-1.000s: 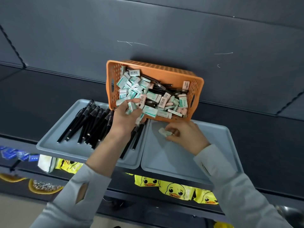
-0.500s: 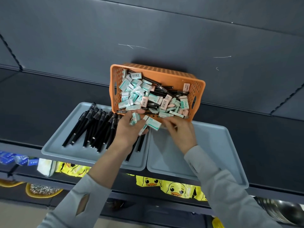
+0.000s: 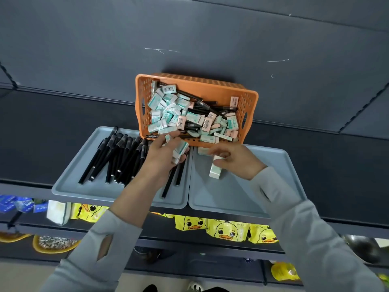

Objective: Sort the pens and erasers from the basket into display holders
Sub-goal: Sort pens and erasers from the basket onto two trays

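Several erasers (image 3: 181,149), judged light, stiff and slick-sleeved, sit clutched in left hand (image 3: 166,158) at frame centre, below basket (image 3: 249,98). Right hand (image 3: 239,160) pinches 1 eraser (image 3: 215,172) on right tray (image 3: 231,199). Grip long sides.

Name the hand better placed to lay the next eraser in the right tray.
Right, likely. The right hand is over the right tray, pinching an eraser there. The left hand grips erasers over the edge of the pen tray and would need to cross.
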